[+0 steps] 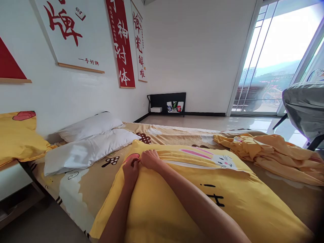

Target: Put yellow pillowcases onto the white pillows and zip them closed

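A plump yellow pillowcase (157,199) lies on the bed before me, printed with a white rabbit face, pink ears and black lettering. A long slit with a white edge (192,165) runs across its upper part. At the slit's left end, my left hand (131,170) is closed, its fingertips pinching the yellow cloth. Right beside it, my right hand (151,159) is closed in a near fist on the same edge. Whether a small zip pull sits between the fingers is hidden.
Two white pillows (93,148) lie on the patterned sheet (76,189) to the left. Crumpled yellow-orange cloth (278,152) is at the right. Another yellow pillow (20,138) rests over a bedside cabinet (15,182). A grey covered item (303,104) stands far right.
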A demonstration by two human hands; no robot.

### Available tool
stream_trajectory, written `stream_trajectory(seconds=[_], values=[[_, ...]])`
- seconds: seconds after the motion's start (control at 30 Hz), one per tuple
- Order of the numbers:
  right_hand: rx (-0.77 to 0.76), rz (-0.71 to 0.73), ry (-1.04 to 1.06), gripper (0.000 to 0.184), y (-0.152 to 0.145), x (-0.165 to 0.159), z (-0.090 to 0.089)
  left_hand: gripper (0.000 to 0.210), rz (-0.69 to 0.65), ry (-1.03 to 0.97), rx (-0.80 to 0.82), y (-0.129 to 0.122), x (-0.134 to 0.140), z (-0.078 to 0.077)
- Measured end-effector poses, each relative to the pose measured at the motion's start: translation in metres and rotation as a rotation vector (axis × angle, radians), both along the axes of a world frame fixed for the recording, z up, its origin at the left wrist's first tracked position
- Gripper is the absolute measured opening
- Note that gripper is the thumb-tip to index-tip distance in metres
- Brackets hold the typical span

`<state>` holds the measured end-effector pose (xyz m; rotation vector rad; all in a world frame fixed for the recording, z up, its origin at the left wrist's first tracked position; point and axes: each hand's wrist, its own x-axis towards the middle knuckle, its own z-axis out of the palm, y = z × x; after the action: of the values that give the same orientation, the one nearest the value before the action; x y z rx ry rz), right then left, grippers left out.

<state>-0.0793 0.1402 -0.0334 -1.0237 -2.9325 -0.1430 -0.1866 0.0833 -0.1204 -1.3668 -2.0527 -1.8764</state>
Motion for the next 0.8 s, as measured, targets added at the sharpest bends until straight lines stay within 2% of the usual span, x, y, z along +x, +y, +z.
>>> stream_trajectory(seconds=[0.4,0.67,0.8], values=[[0.049,0.041,0.086,0.025,-0.007,0.004,-0.008,0.026,0.0,0.0,-0.021,-0.001,-0.001,0.0],[-0.041,0.04,0.012,0.02,-0.004,0.0,-0.002,0.027,-0.007,0.028,-0.02,-0.002,-0.001,-0.001],[-0.057,0.025,-0.008,0.028,0.0,-0.006,-0.002,0.028,0.006,0.028,-0.008,-0.002,-0.001,-0.001]])
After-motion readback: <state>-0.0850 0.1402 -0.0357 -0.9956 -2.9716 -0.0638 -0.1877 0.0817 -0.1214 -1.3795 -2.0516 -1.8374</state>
